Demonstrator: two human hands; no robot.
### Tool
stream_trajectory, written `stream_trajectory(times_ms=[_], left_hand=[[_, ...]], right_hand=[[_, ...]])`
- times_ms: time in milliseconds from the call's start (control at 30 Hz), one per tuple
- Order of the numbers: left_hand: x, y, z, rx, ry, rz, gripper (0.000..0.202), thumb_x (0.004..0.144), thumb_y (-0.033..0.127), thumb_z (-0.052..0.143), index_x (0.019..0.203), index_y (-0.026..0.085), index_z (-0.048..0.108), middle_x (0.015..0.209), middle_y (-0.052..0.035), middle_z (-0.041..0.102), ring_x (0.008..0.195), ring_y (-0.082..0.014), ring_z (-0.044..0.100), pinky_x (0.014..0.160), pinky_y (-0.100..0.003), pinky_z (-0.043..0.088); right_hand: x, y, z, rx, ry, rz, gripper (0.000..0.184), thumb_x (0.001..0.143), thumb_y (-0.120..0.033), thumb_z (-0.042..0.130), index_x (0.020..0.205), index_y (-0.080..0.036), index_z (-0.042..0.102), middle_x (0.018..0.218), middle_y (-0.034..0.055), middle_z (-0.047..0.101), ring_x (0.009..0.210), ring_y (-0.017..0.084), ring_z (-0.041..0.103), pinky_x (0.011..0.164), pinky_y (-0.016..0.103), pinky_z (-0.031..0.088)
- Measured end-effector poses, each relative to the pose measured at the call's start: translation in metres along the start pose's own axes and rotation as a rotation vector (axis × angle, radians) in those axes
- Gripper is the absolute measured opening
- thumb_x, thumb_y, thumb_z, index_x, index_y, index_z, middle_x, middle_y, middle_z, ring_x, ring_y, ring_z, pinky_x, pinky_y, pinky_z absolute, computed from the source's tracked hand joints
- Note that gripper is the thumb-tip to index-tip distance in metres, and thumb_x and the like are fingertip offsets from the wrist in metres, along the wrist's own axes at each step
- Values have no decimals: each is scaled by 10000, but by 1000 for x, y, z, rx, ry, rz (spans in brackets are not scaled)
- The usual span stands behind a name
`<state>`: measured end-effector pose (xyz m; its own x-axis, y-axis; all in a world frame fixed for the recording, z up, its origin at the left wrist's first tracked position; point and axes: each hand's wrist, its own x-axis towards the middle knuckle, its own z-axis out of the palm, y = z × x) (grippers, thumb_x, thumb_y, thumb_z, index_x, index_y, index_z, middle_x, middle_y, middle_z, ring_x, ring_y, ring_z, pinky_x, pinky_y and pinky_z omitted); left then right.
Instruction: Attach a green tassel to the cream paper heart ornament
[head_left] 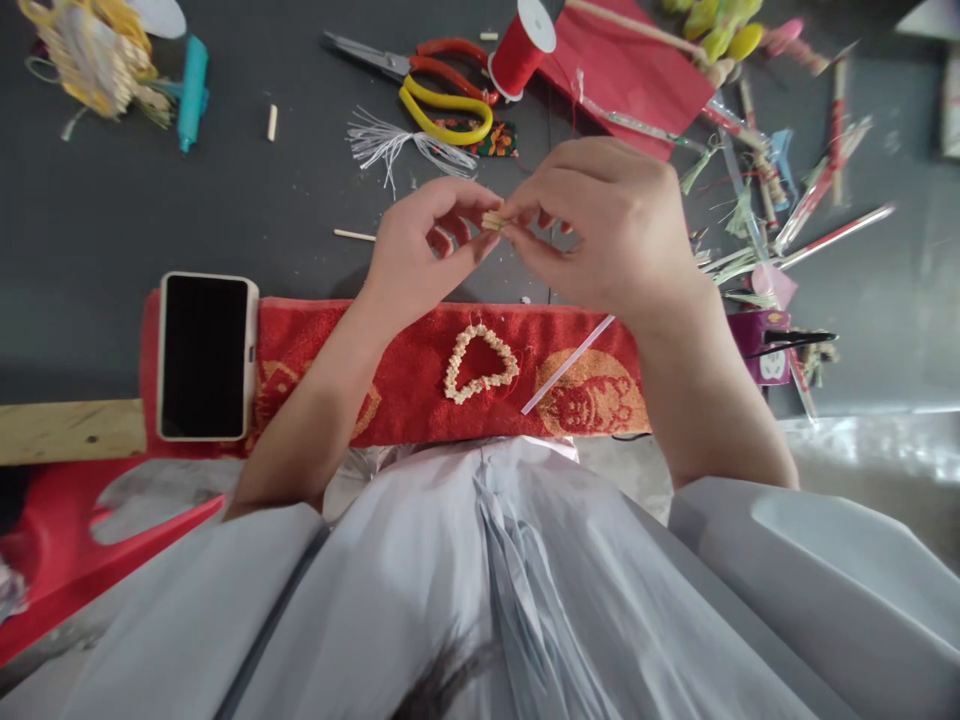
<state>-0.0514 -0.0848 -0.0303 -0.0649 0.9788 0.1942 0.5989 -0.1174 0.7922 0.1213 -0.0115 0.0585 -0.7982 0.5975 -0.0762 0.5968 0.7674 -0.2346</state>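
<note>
My left hand (416,250) and my right hand (611,215) meet above the dark table, both with fingertips pinched. Between them is a small pale yellow, straw-like piece (492,220), gripped from either side; its exact kind is too small to make out. Below lies a cream, knobbly loop (452,378) like a string of small beads, resting on a red towel (420,385). To its right a thin translucent straw (568,364) lies slanted across the towel. A short pale stick (354,235) is beside my left hand.
Beyond my hands lie orange-and-yellow-handled scissors (446,90), a bundle of white threads (409,145), a red thread spool (517,55) and red paper (622,75). Straw bundles (814,190) clutter the right. A phone-like device (204,355) and teal tube (193,95) are leftward.
</note>
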Motion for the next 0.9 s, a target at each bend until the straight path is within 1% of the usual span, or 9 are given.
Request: stream_trajectory(times_ms=[100, 200, 300, 433, 500, 567, 700, 767, 900], left_hand=[[1, -4, 0, 13, -4, -9, 331, 1033, 491, 526, 1264, 275, 622, 1149, -76, 712, 1029, -223, 713, 774, -365, 597], [2, -9, -1, -12, 1, 4, 341, 1026, 512, 531, 1264, 286, 622, 1140, -66, 715, 998, -205, 701, 780, -369, 601], [2, -12, -2, -23, -11, 8, 323, 1012, 496, 556, 1243, 288, 644, 1126, -66, 721, 965, -214, 709, 773, -393, 606], [1, -10, -6, -50, -38, 34, 295, 994, 463, 590, 1174, 247, 678, 1097, -72, 736, 916, -204, 713, 779, -396, 607], [0, -8, -8, -96, -50, 43, 274, 973, 444, 618, 1130, 233, 694, 1085, -64, 748, 885, -186, 699, 779, -381, 601], [0, -6, -11, -148, -56, 35, 236, 924, 413, 667, 1075, 237, 714, 1068, -52, 762, 844, -174, 681, 753, -364, 588], [-2, -3, -15, -166, -99, -20, 196, 864, 391, 709, 1014, 269, 737, 1053, -37, 774, 835, -185, 684, 742, -359, 567], [-3, -2, -16, -155, -127, -43, 184, 862, 375, 701, 1007, 270, 741, 1040, -35, 775, 837, -187, 691, 747, -355, 560], [-4, 0, -16, -169, -133, -64, 177, 833, 323, 697, 985, 251, 752, 1005, -39, 778, 809, -176, 687, 713, -333, 540]], right_hand=[[1, 0, 1, 14, 3, 1, 423, 1018, -484, 334, 1165, -331, 700, 1149, 102, 723, 1182, 287, 639, 1049, 467, 527], [0, 2, 3, 28, -6, 17, 420, 1010, -521, 345, 1201, -374, 689, 1093, 91, 730, 1209, 301, 626, 1047, 490, 535], [-2, 3, 4, 54, -14, 17, 438, 1009, -529, 352, 1210, -348, 697, 1088, 102, 729, 1196, 305, 632, 1040, 487, 541], [-6, 7, 13, 100, -4, 6, 398, 1018, -507, 390, 1153, -322, 716, 1122, 96, 729, 1110, 274, 661, 1011, 447, 551], [-8, 14, 22, 135, 41, -28, 365, 1014, -508, 437, 1118, -306, 722, 1088, 91, 731, 1068, 262, 670, 989, 436, 553], [-11, 22, 34, 183, 130, -87, 324, 1002, -503, 496, 1085, -288, 724, 1035, 86, 729, 1027, 253, 674, 956, 428, 553], [-17, 32, 51, 254, 227, -165, 233, 991, -424, 565, 1021, -260, 727, 959, 64, 727, 914, 208, 670, 864, 377, 542], [-21, 33, 54, 274, 250, -167, 212, 986, -387, 575, 992, -243, 731, 921, 51, 726, 867, 184, 661, 814, 347, 525], [-34, 27, 59, 311, 292, -118, 205, 963, -335, 586, 886, -205, 723, 816, 38, 707, 767, 149, 622, 724, 299, 468]])
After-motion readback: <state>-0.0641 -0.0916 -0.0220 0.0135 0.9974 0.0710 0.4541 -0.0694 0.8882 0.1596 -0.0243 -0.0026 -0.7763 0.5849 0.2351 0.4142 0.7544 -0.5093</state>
